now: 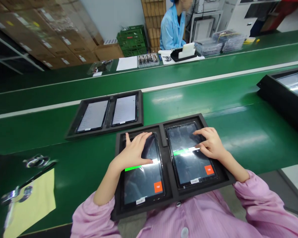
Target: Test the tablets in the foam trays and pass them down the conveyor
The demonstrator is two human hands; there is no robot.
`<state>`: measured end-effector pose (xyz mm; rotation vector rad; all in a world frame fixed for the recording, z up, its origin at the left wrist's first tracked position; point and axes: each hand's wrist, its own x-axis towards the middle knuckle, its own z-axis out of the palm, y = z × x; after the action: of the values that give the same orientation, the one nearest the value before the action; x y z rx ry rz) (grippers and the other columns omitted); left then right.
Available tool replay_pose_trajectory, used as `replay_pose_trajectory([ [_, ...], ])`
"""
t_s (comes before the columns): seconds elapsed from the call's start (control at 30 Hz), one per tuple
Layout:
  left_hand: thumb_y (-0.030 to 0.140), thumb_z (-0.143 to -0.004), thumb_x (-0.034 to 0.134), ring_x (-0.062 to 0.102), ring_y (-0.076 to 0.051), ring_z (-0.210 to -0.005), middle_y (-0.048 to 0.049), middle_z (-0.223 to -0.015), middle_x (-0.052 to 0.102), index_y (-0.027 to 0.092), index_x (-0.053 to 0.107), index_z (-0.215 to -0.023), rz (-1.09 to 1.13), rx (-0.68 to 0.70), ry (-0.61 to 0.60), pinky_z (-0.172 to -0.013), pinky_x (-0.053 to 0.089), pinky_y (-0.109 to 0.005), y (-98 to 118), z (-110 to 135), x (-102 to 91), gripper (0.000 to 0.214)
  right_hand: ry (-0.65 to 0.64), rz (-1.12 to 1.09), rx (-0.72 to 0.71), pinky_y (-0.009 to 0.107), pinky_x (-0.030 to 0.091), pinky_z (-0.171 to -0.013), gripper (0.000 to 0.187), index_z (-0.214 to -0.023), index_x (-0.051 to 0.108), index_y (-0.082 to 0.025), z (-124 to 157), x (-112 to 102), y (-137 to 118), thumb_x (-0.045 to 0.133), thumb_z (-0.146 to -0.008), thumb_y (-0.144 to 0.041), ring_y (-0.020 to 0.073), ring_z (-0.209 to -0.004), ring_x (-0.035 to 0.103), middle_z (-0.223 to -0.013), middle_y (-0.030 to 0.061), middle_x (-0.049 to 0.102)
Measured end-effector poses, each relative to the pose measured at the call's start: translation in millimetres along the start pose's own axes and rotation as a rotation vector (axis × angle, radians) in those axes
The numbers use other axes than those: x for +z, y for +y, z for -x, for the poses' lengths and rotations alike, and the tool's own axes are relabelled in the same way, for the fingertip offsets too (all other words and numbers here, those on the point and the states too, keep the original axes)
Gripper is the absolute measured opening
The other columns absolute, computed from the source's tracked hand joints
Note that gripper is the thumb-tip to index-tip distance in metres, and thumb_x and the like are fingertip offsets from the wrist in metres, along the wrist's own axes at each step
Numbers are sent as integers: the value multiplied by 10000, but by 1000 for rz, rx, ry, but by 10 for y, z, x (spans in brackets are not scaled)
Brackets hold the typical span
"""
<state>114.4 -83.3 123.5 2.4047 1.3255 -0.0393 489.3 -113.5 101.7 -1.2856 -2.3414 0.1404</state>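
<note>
Left hand (132,152) lies open on a tablet (144,185); right hand (210,142) rests half-curled on another tablet (188,172); neither grips; black tray (170,196) holds both.

Tray divider btwn hands (132,152) (211,142)

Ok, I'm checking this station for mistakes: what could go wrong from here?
A slip of the left hand or right hand could touch the red Fail button on the left tablet or right tablet. The black tray seems to reach the near edge of the green belt, so it might get knocked.
</note>
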Motion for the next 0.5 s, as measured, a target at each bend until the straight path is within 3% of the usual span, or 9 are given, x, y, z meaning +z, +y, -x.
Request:
replay_pose_trajectory([
  [0.13,645,-906,528,272,-401,-1494,-182,-1587,347,286,363,-1489,36,20,-13,-1078,-147,-802,37,-39,9,704,187,236,341,481,361,-925,344,-839,801,-260,-2,1,-35,464,-901,-238,293,-1051,527,-1120,115,639],
  [0.2,655,-914,518,243,-410,-1505,-174,-1605,315,305,476,-1408,22,53,-24,-1075,-137,-807,64,-70,18,607,190,330,454,495,363,-919,294,-856,792,-223,-11,38,-45,499,-883,-224,324,-1089,505,-1177,149,606],
  [0.4,609,-903,583,179,-459,-1513,-173,-1634,249,291,624,-1269,7,116,-55,-1079,-81,-820,114,-96,24,486,58,363,457,491,373,-929,314,-915,791,-217,-21,151,-2,545,-762,-95,337,-1132,452,-1242,145,559],
  [0.5,592,-905,594,181,-459,-1513,-169,-1628,258,302,632,-1258,-16,127,-45,-1069,-64,-833,143,-92,32,459,73,279,483,495,390,-909,347,-908,794,-207,-13,171,49,524,-736,-72,339,-1122,450,-1239,151,550],
])
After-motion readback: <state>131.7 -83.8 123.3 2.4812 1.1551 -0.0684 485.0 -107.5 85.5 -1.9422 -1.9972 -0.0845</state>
